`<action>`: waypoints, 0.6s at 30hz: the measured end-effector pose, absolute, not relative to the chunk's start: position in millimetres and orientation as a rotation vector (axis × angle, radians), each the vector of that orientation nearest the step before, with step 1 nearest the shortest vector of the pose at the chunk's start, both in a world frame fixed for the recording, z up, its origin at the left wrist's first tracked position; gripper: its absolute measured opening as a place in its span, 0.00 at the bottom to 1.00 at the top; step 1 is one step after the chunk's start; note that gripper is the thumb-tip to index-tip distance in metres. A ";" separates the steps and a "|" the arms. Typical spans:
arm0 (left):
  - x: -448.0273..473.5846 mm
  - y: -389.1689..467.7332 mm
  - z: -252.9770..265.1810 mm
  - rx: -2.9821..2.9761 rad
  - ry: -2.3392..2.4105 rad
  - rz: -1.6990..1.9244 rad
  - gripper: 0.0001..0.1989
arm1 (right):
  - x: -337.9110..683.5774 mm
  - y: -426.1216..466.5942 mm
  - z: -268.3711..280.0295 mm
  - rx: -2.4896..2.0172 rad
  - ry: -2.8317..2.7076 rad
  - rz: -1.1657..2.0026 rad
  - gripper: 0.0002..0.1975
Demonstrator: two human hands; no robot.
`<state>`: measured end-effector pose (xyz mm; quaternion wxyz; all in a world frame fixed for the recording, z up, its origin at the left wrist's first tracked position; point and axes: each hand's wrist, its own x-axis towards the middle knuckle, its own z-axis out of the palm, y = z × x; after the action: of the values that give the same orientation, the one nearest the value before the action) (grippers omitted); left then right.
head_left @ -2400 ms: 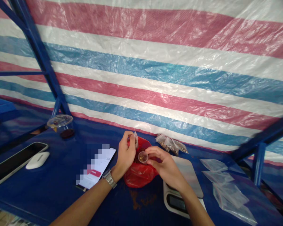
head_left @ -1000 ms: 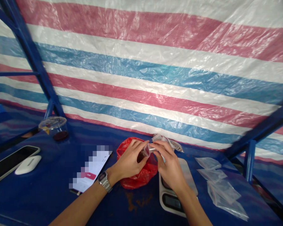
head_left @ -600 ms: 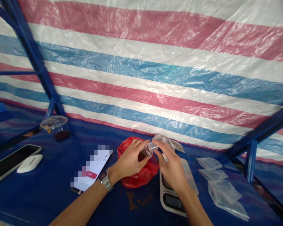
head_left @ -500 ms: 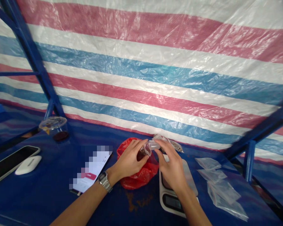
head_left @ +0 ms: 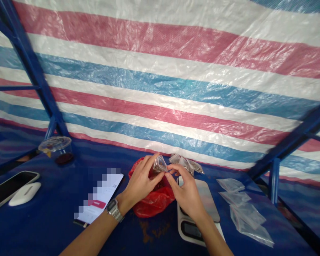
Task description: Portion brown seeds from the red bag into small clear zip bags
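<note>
Over the red plastic bag (head_left: 156,203), my left hand (head_left: 142,178) grips a small clear zip bag (head_left: 160,164) with some dark brown stuff inside. My right hand (head_left: 183,188) pinches the same bag at its right edge, thumb and forefinger meeting there. The red bag lies open beneath both hands, its dark contents partly hidden by my fingers. Under my right wrist is a kitchen scale (head_left: 210,199) with a small display. Just behind the scale lie several filled clear bags (head_left: 188,164).
Several flat clear zip bags (head_left: 246,209) overlap at the right. At the left are a lit phone (head_left: 102,193), a dark phone (head_left: 12,188), a white earbud case (head_left: 25,194) and a clear tub (head_left: 62,151). Brown powder (head_left: 149,229) is spilled in front. A striped sheet (head_left: 162,89) hangs behind.
The small clear cup-like piece at my right fingers has gone from view. My right fingers have moved slightly left and down and now pinch the zip bag's edge. The view has shifted slightly.
</note>
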<state>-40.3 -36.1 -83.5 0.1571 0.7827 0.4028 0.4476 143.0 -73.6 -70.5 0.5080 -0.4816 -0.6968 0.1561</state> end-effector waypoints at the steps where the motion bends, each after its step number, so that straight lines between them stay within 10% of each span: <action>1: -38.9 -37.7 -84.4 2.275 1.135 1.257 0.31 | 142.8 -73.1 -70.4 -1.166 -1.635 0.387 0.09; 8: -35.0 -45.6 -84.8 2.351 1.009 1.153 0.41 | 166.3 -64.4 -63.5 -1.176 -1.362 0.535 0.16; 18: -39.5 -45.4 -74.5 2.425 1.103 1.138 0.25 | 256.8 -63.7 -65.8 -1.467 -1.843 0.588 0.13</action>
<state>-39.5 -45.4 -74.5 0.1219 0.8308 0.3780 0.3899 256.8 -63.7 -65.8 0.3491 -0.5662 -0.7114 0.2269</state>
